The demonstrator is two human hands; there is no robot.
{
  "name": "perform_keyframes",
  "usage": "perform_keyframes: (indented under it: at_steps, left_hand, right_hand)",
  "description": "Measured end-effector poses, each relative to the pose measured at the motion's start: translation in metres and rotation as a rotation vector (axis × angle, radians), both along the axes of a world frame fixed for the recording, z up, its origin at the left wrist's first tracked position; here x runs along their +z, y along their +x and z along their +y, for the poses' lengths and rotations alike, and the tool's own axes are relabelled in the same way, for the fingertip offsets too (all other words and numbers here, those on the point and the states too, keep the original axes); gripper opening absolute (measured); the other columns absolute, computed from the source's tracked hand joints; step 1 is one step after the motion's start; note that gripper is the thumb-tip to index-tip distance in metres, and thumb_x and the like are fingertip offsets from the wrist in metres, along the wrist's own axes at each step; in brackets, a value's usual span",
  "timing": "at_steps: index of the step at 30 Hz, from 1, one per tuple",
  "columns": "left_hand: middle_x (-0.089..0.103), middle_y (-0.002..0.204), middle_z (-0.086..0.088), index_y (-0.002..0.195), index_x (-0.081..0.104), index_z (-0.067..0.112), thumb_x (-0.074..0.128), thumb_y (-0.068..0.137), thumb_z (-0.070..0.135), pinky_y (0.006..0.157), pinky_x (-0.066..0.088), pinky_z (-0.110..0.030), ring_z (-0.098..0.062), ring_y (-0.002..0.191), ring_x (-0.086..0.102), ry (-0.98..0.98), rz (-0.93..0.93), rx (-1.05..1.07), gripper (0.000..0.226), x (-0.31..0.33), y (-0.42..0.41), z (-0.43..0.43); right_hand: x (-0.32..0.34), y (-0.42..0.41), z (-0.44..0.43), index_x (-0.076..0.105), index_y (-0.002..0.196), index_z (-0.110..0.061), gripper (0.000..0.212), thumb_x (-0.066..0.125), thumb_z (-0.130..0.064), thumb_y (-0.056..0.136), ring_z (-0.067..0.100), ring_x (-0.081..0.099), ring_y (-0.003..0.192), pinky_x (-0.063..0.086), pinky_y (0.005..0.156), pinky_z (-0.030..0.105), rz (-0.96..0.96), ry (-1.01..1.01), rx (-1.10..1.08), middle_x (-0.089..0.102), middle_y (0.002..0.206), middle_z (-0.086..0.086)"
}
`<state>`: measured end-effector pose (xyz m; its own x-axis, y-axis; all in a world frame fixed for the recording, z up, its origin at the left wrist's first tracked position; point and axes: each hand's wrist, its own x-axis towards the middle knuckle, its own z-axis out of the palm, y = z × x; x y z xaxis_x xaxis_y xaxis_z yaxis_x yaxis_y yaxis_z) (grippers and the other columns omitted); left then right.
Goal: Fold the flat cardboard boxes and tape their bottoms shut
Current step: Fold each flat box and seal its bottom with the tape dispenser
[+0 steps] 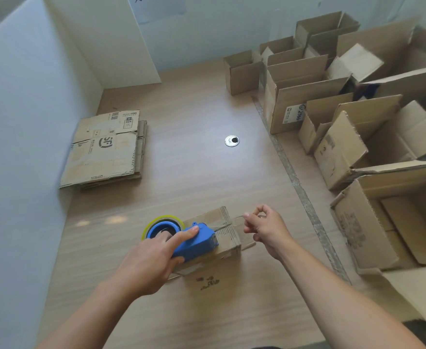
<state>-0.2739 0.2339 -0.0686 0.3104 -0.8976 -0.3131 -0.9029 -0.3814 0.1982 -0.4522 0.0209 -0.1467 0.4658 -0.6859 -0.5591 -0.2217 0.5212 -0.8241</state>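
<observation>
Light, stiff box (228,239): left hand (146,260) grips the tape dispenser (196,241) atop it, fingers of the right hand (267,230) pinching flimsy, sticky tape (243,233) by its end.

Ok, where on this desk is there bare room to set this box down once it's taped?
Bare desk lies between the flat cardboard stack and the grommet, and from the grommet back to the wall. The right side is crowded with open boxes; the box being taped fills the near middle.

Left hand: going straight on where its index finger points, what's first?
The left hand, gripping the blue tape dispenser, points along the cardboard box seam. Beyond the box edge, the right hand, pinching clear tape, probably comes first; depth is unclear.
</observation>
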Motion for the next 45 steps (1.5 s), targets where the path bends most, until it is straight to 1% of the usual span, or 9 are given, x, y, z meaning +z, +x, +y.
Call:
perform_keyframes:
  at_steps: [13,15,18,23,26,29,36,41,45]
  left_hand:
    - [0.044,0.108,0.009,0.129,-0.019,0.076,0.042,0.101,0.044,0.081,0.049,-0.038,-0.019,0.090,0.051,-0.018,0.009,0.001,0.074,-0.001,0.000,0.000]
    - [0.044,0.108,0.009,0.124,-0.022,0.077,0.042,0.101,0.044,0.081,0.048,-0.038,-0.020,0.089,0.051,-0.023,0.006,-0.007,0.076,0.000,0.000,0.001]
    - [0.044,0.108,0.009,0.123,-0.023,0.078,0.042,0.101,0.044,0.081,0.048,-0.037,-0.019,0.089,0.051,-0.020,-0.004,-0.013,0.076,0.000,0.001,0.000]
    - [0.046,0.109,0.008,0.114,-0.027,0.081,0.043,0.101,0.043,0.082,0.048,-0.038,-0.019,0.090,0.052,-0.002,0.016,-0.018,0.081,0.002,0.001,-0.001]
    - [0.045,0.108,0.008,0.112,-0.028,0.082,0.043,0.101,0.043,0.081,0.048,-0.037,-0.019,0.089,0.051,-0.005,0.021,-0.020,0.082,0.004,0.001,-0.002]
    - [0.044,0.105,0.008,0.112,-0.029,0.081,0.042,0.101,0.043,0.082,0.048,-0.039,-0.020,0.089,0.051,-0.007,0.015,-0.014,0.081,0.005,0.002,0.000]
    - [0.043,0.106,0.009,0.112,-0.031,0.080,0.042,0.101,0.044,0.081,0.048,-0.038,-0.019,0.091,0.051,-0.017,0.005,-0.022,0.082,0.003,0.002,0.000]
    - [0.044,0.108,0.009,0.113,-0.028,0.081,0.044,0.100,0.043,0.081,0.048,-0.038,-0.020,0.091,0.052,-0.026,0.012,-0.033,0.082,0.006,0.003,-0.001]
    - [0.047,0.108,0.008,0.117,-0.023,0.082,0.046,0.099,0.044,0.081,0.048,-0.039,-0.020,0.093,0.053,-0.055,0.039,-0.026,0.081,0.006,0.004,0.001]
  right_hand:
    - [-0.013,0.022,0.017,0.057,0.096,-0.009,0.012,0.067,-0.013,0.092,0.016,0.059,0.055,0.030,0.047,0.023,0.187,0.129,-0.006,0.069,0.076,0.010]
    - [-0.011,0.027,0.019,0.058,0.118,-0.009,0.031,0.069,-0.017,0.090,0.019,0.059,0.065,0.035,0.052,0.025,0.240,0.148,0.023,0.074,0.087,0.010]
    - [-0.005,0.028,0.013,0.018,0.154,-0.027,0.082,0.068,-0.021,0.089,0.017,0.058,0.063,0.038,0.054,0.027,0.241,0.222,0.090,0.074,0.098,0.009]
    - [0.003,0.028,0.013,0.021,0.155,-0.035,0.075,0.057,-0.015,0.093,0.029,0.049,0.123,0.041,0.097,0.031,0.421,-0.523,0.409,0.042,0.136,0.008]
    - [-0.002,0.021,0.009,0.054,0.130,-0.031,0.045,0.059,-0.008,0.092,0.014,0.049,0.115,0.041,0.096,0.025,0.166,-0.745,0.431,0.048,0.119,-0.006]
    - [-0.008,0.013,0.000,0.060,0.105,-0.027,0.018,0.066,-0.015,0.093,0.014,0.063,0.098,0.053,0.085,0.030,0.080,-0.552,0.422,0.064,0.101,-0.005]
    - [-0.020,0.009,0.020,0.059,0.116,-0.034,0.023,0.053,-0.018,0.101,0.013,0.063,0.115,0.056,0.095,0.039,-0.094,-0.100,0.249,0.061,0.131,0.005]
    - [0.006,-0.005,-0.006,0.022,0.153,-0.044,0.086,0.074,-0.043,0.084,0.000,0.015,0.147,0.028,0.116,0.031,0.004,-0.756,0.850,0.016,0.160,-0.019]
    - [0.003,0.010,-0.011,0.001,0.152,-0.051,0.112,0.077,-0.063,0.071,0.002,-0.019,0.148,0.003,0.121,0.029,0.062,-0.991,1.174,-0.010,0.163,-0.021]
